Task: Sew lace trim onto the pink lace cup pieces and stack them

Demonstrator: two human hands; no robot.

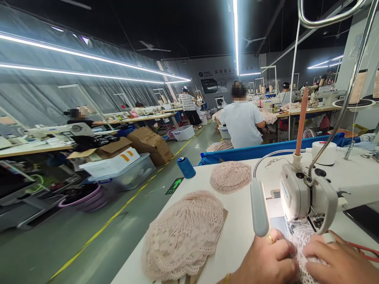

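At the lower right a white sewing machine [299, 193] has a strip of pale, patterned lace [302, 240] under its needle area. My left hand [266, 256] presses the lace from the left, fingers curled and pinched at its edge. On the other side my right hand [334, 254] grips the lace with bent fingers, close to the presser foot. The fingertips partly hide the fabric. Left of the machine head hangs a grey lamp [260, 209]. A large pile of pinkish lace pieces [186, 232] lies on the white table [237, 221], with a smaller lace pile [231, 176] behind it.
A blue thread cone [186, 167] stands at the table's far left corner. Red-handled scissors [364, 250] and a dark flat object [364, 221] lie to the right. A blue cloth [266, 147] spans the back edge. Co-workers sit beyond; boxes [151, 146] line the aisle.
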